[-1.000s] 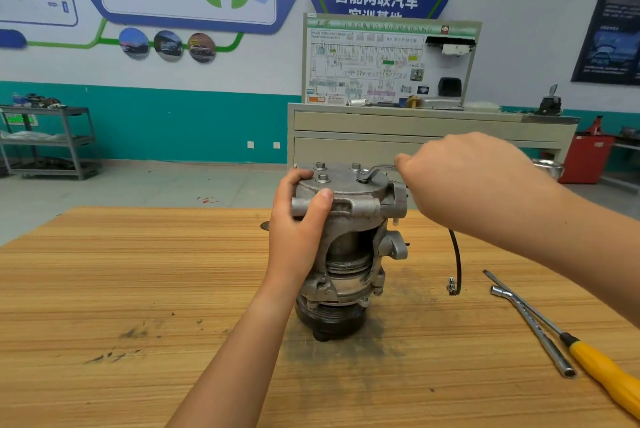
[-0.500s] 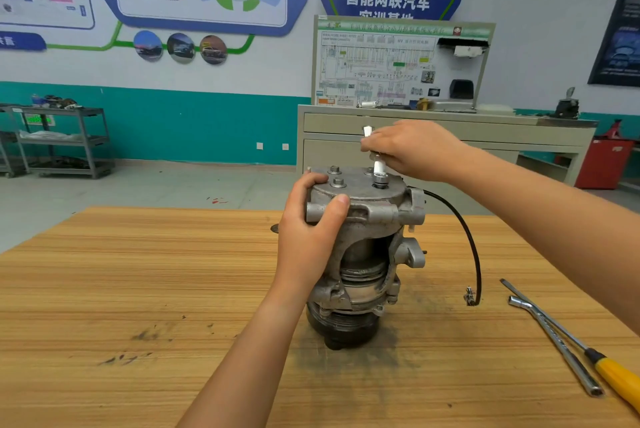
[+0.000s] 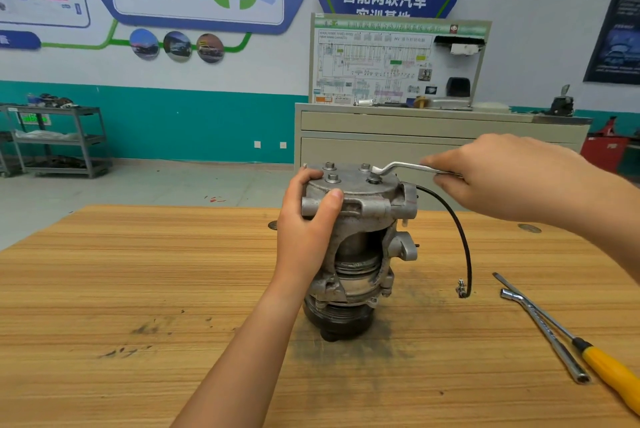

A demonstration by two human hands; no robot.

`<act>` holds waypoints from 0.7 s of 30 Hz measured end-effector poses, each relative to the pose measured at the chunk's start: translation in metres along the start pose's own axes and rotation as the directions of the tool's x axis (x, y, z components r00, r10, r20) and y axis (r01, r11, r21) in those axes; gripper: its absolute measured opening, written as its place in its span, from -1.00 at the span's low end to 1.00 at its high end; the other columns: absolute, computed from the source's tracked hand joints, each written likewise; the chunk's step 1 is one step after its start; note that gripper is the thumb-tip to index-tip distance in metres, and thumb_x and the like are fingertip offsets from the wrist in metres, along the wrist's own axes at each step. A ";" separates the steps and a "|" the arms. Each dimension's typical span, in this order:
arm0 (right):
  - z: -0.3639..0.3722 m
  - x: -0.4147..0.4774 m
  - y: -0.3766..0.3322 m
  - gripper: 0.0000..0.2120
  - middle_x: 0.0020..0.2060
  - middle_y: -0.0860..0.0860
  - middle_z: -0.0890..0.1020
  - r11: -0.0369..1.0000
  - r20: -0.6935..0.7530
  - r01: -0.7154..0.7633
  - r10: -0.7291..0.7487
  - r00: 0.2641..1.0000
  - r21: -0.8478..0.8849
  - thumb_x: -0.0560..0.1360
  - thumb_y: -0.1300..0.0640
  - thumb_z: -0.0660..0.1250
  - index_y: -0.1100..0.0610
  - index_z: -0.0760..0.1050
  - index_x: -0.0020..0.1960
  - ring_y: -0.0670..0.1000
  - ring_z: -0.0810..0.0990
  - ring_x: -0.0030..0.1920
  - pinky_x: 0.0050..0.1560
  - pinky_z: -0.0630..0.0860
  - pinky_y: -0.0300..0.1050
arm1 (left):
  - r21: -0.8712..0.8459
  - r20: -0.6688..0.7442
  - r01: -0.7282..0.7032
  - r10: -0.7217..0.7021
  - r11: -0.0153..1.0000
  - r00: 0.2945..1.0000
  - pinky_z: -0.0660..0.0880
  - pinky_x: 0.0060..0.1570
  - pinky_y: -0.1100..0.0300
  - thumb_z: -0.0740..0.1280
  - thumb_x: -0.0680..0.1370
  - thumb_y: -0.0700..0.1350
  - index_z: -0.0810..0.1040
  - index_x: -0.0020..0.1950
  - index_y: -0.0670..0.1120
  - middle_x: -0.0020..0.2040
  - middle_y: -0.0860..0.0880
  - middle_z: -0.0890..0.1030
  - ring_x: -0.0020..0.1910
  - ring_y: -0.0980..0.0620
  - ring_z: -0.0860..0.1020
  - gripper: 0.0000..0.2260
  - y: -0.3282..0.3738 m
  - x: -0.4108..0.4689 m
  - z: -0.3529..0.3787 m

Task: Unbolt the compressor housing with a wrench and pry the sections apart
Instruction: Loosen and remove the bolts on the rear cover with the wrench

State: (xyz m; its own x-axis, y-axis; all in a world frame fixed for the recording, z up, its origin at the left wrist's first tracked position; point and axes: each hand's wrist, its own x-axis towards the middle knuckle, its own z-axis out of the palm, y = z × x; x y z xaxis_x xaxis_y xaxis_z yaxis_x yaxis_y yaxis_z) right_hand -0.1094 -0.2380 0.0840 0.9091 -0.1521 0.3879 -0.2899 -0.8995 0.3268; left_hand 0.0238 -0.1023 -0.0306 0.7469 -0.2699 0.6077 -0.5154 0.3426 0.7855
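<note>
- Nearest the viewer, at about 4 o'clock on the wooden table point(image 3: 138, 271), lie two idle tools: a yellow-handled screwdriver point(image 3: 602, 363) and a bent socket wrench point(image 3: 543, 334), side by side and well apart from the work.
- The compressor point(image 3: 360, 247) stands upright at mid-table with its black pulley end down. A black wire point(image 3: 462, 237) loops from its upper right shoulder and hangs toward 3 o'clock, its end just above the tabletop.
- The left hand point(image 3: 308, 230) is closed around the upper left of the housing, thumb across the front lug and fingers over the rim of the top plate, bracing the body.
- Four bolts point(image 3: 333, 178) stand on the top plate, all apparently seated; none looks backed out.
- What has changed: half a second ago the wrench stood nearly upright over the right-front bolt; now the offset ring wrench point(image 3: 405, 168) lies flat, its ring seated on that bolt and the shank pointing to 3 o'clock.
- The right hand point(image 3: 498, 181) is closed on the shank's far end, which puts it in place for leverage.
- In all likelihood the tool is now engaged and the loosening stroke is about to begin; the task is early, with prying not yet possible.
</note>
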 end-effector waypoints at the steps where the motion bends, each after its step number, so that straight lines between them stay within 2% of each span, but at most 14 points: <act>1: -0.001 0.000 -0.001 -0.63 -0.16 -0.08 0.54 1.000 -0.016 0.006 -0.006 1.000 -0.006 0.60 0.00 0.01 -0.20 0.28 0.37 0.05 0.51 -0.13 -0.21 0.40 -0.12 | -0.001 0.003 0.000 0.000 1.000 1.000 0.41 -0.20 0.53 0.26 0.41 0.09 0.42 0.04 0.24 0.01 0.34 0.45 -0.03 0.49 0.43 -0.78 0.001 0.000 0.000; 2: -0.002 0.001 -0.002 -0.63 -0.10 -0.05 0.56 1.000 -0.032 0.016 -0.016 0.999 -0.020 0.60 0.03 0.01 -0.18 0.29 0.37 0.08 0.52 -0.09 -0.21 0.41 -0.12 | -0.001 0.005 -0.002 0.002 1.000 1.000 0.41 -0.20 0.54 0.25 0.41 0.09 0.42 0.04 0.24 0.02 0.33 0.44 -0.03 0.50 0.43 -0.78 0.001 0.000 0.000; 3: -0.002 0.003 -0.002 -0.64 -0.13 -0.04 0.55 0.999 -0.044 0.018 -0.020 0.999 -0.050 0.59 0.06 0.02 -0.16 0.33 0.35 0.09 0.53 -0.11 -0.23 0.43 -0.12 | 0.001 0.005 -0.002 0.002 1.000 1.000 0.41 -0.20 0.53 0.25 0.41 0.09 0.42 0.04 0.24 0.03 0.31 0.44 -0.02 0.49 0.43 -0.78 0.001 0.000 0.000; 5: -0.004 0.005 -0.009 -0.67 -0.24 -0.04 0.51 0.981 -0.045 0.000 -0.008 0.999 -0.192 0.56 0.14 0.07 -0.06 0.42 0.26 0.05 0.51 -0.26 -0.32 0.45 -0.18 | 0.008 -0.002 0.007 -0.007 1.000 1.000 0.43 -0.16 0.48 0.25 0.40 0.11 0.42 0.04 0.25 0.05 0.31 0.44 0.02 0.42 0.45 -0.77 0.000 0.000 0.000; 8: -0.004 0.002 -0.023 -0.71 -0.41 -0.03 0.37 0.914 0.001 0.018 -0.019 1.000 -0.404 0.51 0.24 0.13 0.04 0.45 0.17 -0.05 0.32 -0.48 -0.56 0.22 -0.24 | 0.018 -0.008 0.021 -0.021 1.000 1.000 0.48 -0.05 0.35 0.24 0.39 0.13 0.42 0.04 0.26 0.07 0.29 0.44 0.10 0.23 0.48 -0.77 -0.002 0.000 0.000; 9: -0.002 -0.002 -0.026 -0.73 -0.45 -0.03 0.32 0.900 0.014 0.025 -0.021 1.000 -0.436 0.51 0.26 0.14 0.06 0.43 0.17 -0.06 0.27 -0.51 -0.58 0.17 -0.23 | 0.018 -0.007 0.020 -0.020 1.000 1.000 0.49 -0.06 0.35 0.24 0.39 0.12 0.42 0.04 0.26 0.08 0.28 0.45 0.10 0.23 0.48 -0.77 -0.002 0.000 0.000; 12: 0.010 -0.012 -0.020 -0.79 -0.50 -0.05 0.30 0.918 -0.056 -0.015 -0.008 0.998 -0.396 0.57 0.15 0.07 0.10 0.36 0.17 -0.04 0.23 -0.57 -0.60 0.14 -0.24 | 0.035 0.005 0.003 -0.003 0.999 1.000 0.43 -0.15 0.50 0.24 0.39 0.12 0.41 0.04 0.26 0.06 0.30 0.43 0.02 0.44 0.43 -0.77 0.000 0.000 -0.001; 15: 0.025 -0.011 0.001 -0.63 -0.52 0.00 0.43 0.970 -0.187 -0.016 -0.030 0.982 -0.243 0.58 0.03 -0.01 0.18 0.51 0.04 0.02 0.31 -0.63 -0.59 0.19 -0.30 | 0.026 0.017 0.003 -0.003 1.000 1.000 0.42 -0.17 0.52 0.25 0.40 0.10 0.41 0.04 0.26 0.03 0.34 0.44 -0.01 0.48 0.43 -0.77 -0.001 0.001 -0.002; 17: 0.039 -0.002 0.015 -0.59 -0.48 0.09 0.53 0.989 -0.280 0.082 -0.115 0.953 -0.126 0.56 0.04 0.04 0.26 0.57 0.00 0.09 0.45 -0.58 -0.62 0.33 -0.21 | 0.032 0.012 -0.001 0.001 0.999 1.000 0.42 -0.13 0.51 0.25 0.40 0.11 0.42 0.04 0.27 0.00 0.40 0.46 0.01 0.47 0.43 -0.77 -0.003 0.002 -0.003; 18: 0.047 0.008 0.021 -0.62 -0.40 0.14 0.58 0.990 -0.297 0.110 -0.130 0.946 -0.085 0.57 0.06 0.08 0.28 0.56 0.05 0.13 0.53 -0.49 -0.57 0.43 -0.12 | 0.038 0.006 -0.008 0.008 0.999 1.000 0.41 -0.11 0.52 0.25 0.39 0.11 0.43 0.04 0.27 0.00 0.42 0.46 0.03 0.47 0.43 -0.77 -0.004 0.002 -0.004; 20: 0.057 0.039 0.025 -0.67 -0.13 0.17 0.63 0.988 -0.287 0.138 -0.151 0.946 -0.065 0.60 0.08 0.11 0.25 0.48 0.20 0.18 0.60 -0.18 -0.21 0.53 0.05 | 0.041 0.003 -0.016 0.016 0.999 1.000 0.42 -0.10 0.51 0.26 0.39 0.10 0.44 0.04 0.26 0.02 0.38 0.48 0.05 0.45 0.43 -0.77 -0.004 0.003 -0.004; 21: 0.061 0.057 0.024 -0.67 0.01 0.12 0.61 0.984 -0.281 0.169 -0.177 0.943 -0.050 0.61 0.06 0.09 0.20 0.44 0.25 0.15 0.58 -0.02 -0.01 0.48 0.05 | 0.036 0.004 -0.014 0.014 0.999 1.000 0.42 -0.12 0.51 0.26 0.39 0.10 0.44 0.04 0.25 0.02 0.35 0.48 0.04 0.45 0.44 -0.76 -0.004 0.004 -0.004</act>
State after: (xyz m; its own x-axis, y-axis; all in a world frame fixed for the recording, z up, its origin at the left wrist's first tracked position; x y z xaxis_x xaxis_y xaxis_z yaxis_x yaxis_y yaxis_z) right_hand -0.0463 -0.2935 0.0619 0.8247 0.1304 0.5503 -0.1465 -0.8906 0.4306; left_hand 0.0304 -0.1012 -0.0322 0.7379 -0.2683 0.6192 -0.5408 0.3137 0.7805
